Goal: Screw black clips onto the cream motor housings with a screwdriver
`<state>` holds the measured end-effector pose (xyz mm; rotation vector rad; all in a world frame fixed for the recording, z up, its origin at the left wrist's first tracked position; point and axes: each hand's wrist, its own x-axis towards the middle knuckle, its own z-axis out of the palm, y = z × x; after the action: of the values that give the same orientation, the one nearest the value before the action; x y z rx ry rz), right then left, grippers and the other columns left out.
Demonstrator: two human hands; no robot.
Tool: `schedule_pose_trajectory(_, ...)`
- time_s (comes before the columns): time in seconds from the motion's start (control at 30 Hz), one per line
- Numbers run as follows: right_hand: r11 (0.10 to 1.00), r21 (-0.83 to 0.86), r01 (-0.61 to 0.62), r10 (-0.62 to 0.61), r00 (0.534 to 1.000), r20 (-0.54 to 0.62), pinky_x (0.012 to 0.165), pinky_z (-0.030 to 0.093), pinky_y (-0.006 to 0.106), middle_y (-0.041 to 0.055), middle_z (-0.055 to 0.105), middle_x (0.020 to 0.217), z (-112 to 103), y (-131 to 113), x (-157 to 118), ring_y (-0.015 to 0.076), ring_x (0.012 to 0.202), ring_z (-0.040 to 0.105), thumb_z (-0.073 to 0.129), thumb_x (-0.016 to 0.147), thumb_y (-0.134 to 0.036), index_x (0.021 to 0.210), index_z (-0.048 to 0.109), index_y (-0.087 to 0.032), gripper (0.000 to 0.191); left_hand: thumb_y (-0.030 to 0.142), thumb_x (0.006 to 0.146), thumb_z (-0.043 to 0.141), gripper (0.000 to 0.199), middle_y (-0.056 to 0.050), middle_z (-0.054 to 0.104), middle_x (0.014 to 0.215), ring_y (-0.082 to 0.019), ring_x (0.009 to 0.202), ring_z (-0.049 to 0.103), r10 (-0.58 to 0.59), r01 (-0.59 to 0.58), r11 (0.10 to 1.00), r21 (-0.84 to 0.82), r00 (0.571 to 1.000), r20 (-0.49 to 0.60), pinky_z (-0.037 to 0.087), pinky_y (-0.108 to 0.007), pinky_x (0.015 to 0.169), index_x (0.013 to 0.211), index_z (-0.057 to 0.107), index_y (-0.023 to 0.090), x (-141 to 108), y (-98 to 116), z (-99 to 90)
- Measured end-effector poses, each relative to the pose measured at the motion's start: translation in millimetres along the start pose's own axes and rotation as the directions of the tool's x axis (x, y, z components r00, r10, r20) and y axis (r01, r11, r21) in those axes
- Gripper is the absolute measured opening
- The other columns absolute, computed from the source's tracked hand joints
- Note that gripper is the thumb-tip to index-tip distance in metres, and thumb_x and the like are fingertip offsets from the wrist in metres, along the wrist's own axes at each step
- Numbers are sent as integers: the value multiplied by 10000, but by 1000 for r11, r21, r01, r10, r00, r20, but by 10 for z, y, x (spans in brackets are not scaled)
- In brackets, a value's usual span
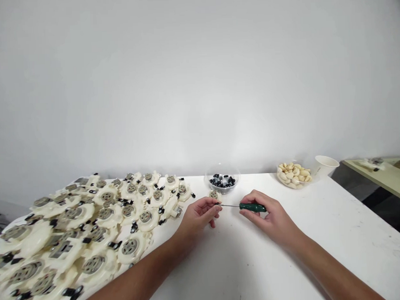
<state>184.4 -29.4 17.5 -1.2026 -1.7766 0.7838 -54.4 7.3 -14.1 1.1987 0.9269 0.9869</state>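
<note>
Right hand (271,217) pinches a slim green-handled steel screwdriver (252,207), its shaft aimed at the narrowly curled left hand (199,215), whose fingertips hold a small cream plastic disc with a grey centre (214,195). Across the white table (354,232), a heap of ribbed cream plastic housings (104,219) lies at nine o'clock; a clear bowl of black pieces (222,182) sits at twelve.

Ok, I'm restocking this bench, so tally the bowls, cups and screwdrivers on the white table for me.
Clear bowls: 2
White cup: 1
Green-handled screwdriver: 1
Total: 4
</note>
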Motion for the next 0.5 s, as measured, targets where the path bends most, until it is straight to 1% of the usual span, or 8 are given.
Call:
schedule_pose_trajectory(0.07, 1000, -26, 1, -1, 1000, -15, 646, 445, 281, 28, 680, 907, 9, 33, 3, 186, 786, 590, 646, 947, -425, 960, 694, -249, 183, 425, 814, 795, 328, -39, 677, 796, -128, 673, 561, -5, 5, 1000, 1, 1000, -1, 499, -212, 542, 980, 714, 153, -5, 11, 6)
schedule_pose_trajectory(0.13, 996, -82, -33, 31, 999, -29, 675, 436, 297, 16, 698, 864, 27, 66, -3, 187, 770, 594, 637, 955, -442, 923, 717, -252, 208, 429, 806, 800, 332, -38, 678, 798, -129, 670, 563, -6, 6, 1000, 0, 1000, -2, 497, -213, 539, 974, 714, 156, -10, 19, 13)
schedule_pose_trajectory(0.23, 984, -163, -75, 77, 997, 7, 690, 411, 313, 3, 679, 746, 47, 75, -19, 190, 744, 583, 567, 993, -464, 823, 719, -242, 318, 433, 796, 806, 337, -43, 681, 808, -143, 702, 579, -8, 8, 1000, 2, 1000, -11, 498, -213, 539, 970, 714, 160, -14, 19, 18)
schedule_pose_trajectory(0.3, 982, -166, -88, 96, 995, 41, 656, 396, 305, -3, 644, 706, 40, 46, -27, 177, 700, 555, 532, 1008, -469, 795, 694, -228, 360, 433, 792, 808, 339, -39, 676, 796, -145, 703, 579, -6, 6, 1000, 4, 1000, -7, 500, -213, 537, 969, 714, 161, -14, 14, 18)
schedule_pose_trajectory(0.33, 985, -147, -94, 103, 993, 54, 634, 390, 296, -8, 627, 708, 29, 25, -29, 166, 674, 537, 535, 1005, -468, 821, 681, -225, 338, 432, 790, 810, 339, -33, 669, 781, -141, 689, 574, -5, 5, 1000, 7, 1000, -3, 499, -213, 534, 968, 713, 161, -14, 13, 18)
schedule_pose_trajectory(0.43, 992, -71, -107, 112, 991, 75, 576, 385, 268, -23, 592, 741, -17, -31, -26, 143, 624, 498, 603, 964, -448, 996, 644, -232, 222, 431, 788, 811, 337, -12, 643, 733, -127, 645, 555, -7, 7, 1000, 14, 1000, 0, 492, -208, 527, 964, 709, 161, -14, 16, 22)
schedule_pose_trajectory(0.5, 995, -42, -87, 90, 993, 70, 569, 404, 257, -7, 615, 796, -41, -40, -16, 152, 664, 531, 631, 941, -440, 1035, 635, -237, 223, 436, 789, 807, 340, -13, 642, 734, -128, 648, 557, -7, 7, 1000, 17, 1000, -9, 489, -206, 527, 962, 709, 161, -17, 23, 28)
